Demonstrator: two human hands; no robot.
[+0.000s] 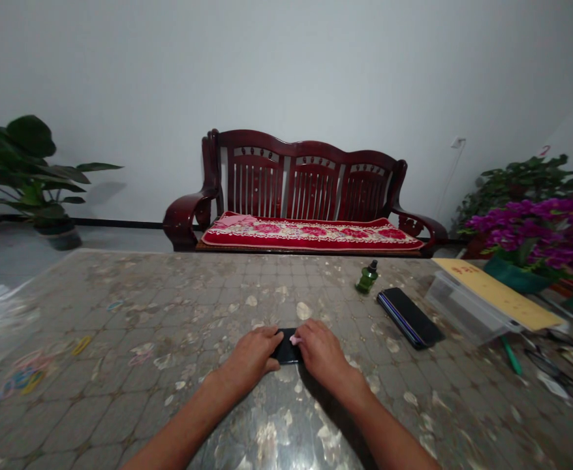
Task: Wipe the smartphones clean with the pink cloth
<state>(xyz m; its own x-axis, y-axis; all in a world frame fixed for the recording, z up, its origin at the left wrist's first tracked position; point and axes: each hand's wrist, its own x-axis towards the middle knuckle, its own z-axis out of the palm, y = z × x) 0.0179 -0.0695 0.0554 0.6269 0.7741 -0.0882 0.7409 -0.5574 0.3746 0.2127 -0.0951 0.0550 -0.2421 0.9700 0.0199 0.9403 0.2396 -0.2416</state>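
- Head view: glossy, grey-brown, floral-patterned table cover (134, 405) gives smooth support
- Left hand (253, 356) clasps a black, glassy, rectangular slab (287, 354) between thumb and fingers, probably to steady it
- Right hand (320, 346) pinches a small pink wad (295, 340) over the slab
- Slab rests on the cover, between both hands
- Wad: soft-looking, material unclear

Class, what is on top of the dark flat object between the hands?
A small pink item in the right hand, which hides the right end of the dark flat object from view.
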